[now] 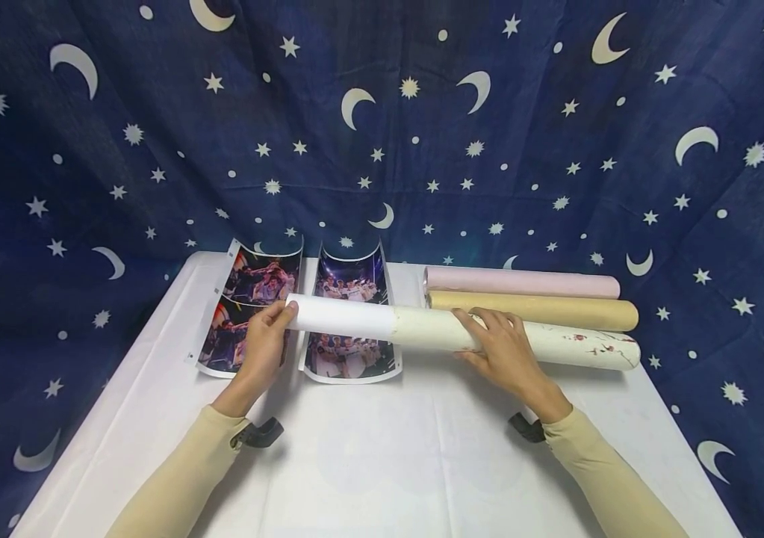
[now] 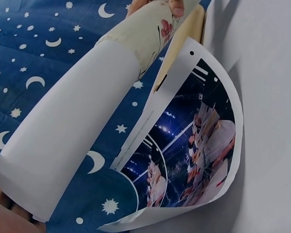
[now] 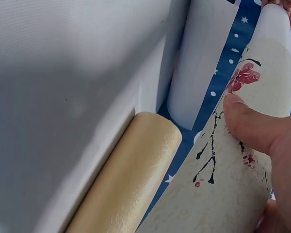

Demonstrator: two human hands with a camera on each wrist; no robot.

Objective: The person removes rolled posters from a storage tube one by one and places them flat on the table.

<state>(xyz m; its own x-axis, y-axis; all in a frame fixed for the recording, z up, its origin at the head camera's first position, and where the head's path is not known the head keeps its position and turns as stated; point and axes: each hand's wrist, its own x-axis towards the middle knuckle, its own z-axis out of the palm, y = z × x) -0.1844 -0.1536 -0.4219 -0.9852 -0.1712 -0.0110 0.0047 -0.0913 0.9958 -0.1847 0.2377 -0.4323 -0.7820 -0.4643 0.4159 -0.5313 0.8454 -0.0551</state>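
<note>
A white paper roll sticks out of the left end of a cream floral roll, which has red blossoms and dark twigs on it. My left hand holds the white roll's free end, thumb on top. Farther right, my right hand grips the floral roll around its middle. In the right wrist view the thumb presses beside a red blossom. Both rolls are held level above the table. How far the white roll reaches inside the floral one is hidden.
Two curled photo sheets lie at the back left, partly under the white roll. A pink roll and a gold roll lie behind the floral roll. The white-covered table meets a starry blue curtain.
</note>
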